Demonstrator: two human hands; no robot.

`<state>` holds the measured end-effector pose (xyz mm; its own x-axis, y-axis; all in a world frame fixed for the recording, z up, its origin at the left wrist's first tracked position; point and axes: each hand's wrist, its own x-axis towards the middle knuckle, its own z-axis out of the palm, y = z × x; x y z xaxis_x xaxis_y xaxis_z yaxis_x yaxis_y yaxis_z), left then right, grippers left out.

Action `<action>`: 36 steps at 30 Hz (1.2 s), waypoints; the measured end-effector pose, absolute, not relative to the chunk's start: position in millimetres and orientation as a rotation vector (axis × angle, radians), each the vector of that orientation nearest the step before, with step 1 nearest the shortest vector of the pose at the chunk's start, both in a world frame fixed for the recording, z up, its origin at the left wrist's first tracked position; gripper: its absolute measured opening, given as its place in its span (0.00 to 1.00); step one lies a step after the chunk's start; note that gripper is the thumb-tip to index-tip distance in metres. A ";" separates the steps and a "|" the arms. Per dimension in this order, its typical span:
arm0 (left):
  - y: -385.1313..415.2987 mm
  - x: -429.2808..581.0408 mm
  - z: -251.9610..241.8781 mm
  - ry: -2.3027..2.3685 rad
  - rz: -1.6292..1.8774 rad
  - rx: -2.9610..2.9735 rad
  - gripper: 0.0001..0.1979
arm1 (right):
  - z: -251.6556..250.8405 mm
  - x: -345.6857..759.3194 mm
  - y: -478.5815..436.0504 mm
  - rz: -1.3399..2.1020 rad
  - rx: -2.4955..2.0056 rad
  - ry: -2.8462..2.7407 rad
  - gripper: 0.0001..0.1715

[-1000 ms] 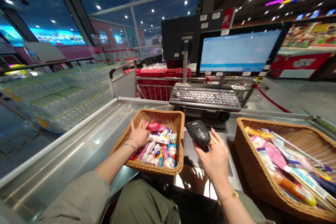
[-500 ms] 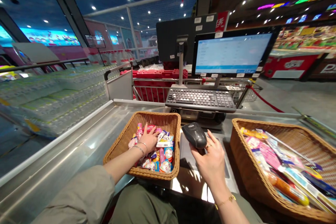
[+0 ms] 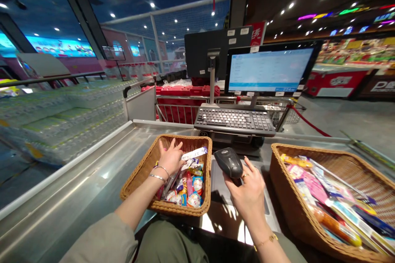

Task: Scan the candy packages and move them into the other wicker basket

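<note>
My left hand (image 3: 169, 159) is inside the left wicker basket (image 3: 209, 181), palm down, with its fingers spread over the sweets. A white and purple packet (image 3: 195, 153) lies just right of its fingers; whether the hand touches it I cannot tell. Round wrapped candies (image 3: 195, 200) and a pink tube (image 3: 189, 183) lie toward the basket's near right corner. Whatever is beneath my palm is hidden. Between the two baskets, my right hand (image 3: 247, 185) grips a black barcode scanner (image 3: 228, 162), its head tilted up and pointing away from me.
A second wicker basket (image 3: 285, 197) with snack packs stands at the right. Behind the scanner are a keyboard (image 3: 234, 120) and a lit monitor (image 3: 268, 70). The metal counter (image 3: 92, 181) runs along the left, beside stacked bottle packs (image 3: 70, 115).
My left hand has shifted slightly up and left in the basket. The white and purple packet now shows beside its fingers. My right hand still holds the scanner in nearly the same place.
</note>
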<state>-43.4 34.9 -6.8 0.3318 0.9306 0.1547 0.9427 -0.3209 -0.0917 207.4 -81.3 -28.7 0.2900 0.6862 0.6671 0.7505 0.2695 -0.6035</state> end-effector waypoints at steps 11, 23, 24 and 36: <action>4.6 21.2 25.5 -1.664 -0.599 -2.193 0.06 | -25.1 217.9 -85.3 -0.236 -1.459 -1.389 0.12; 1.2 77.5 28.6 -1.613 -0.774 -2.235 0.08 | -22.3 235.4 -92.1 -0.347 -1.489 -1.355 0.12; 1.1 81.1 28.2 -1.604 -0.782 -2.234 0.08 | -22.3 237.1 -92.9 -0.344 -1.499 -1.352 0.12; 2.6 99.3 20.6 -1.548 -0.829 -2.233 0.11 | -18.7 250.8 -98.4 -0.331 -1.503 -1.345 0.09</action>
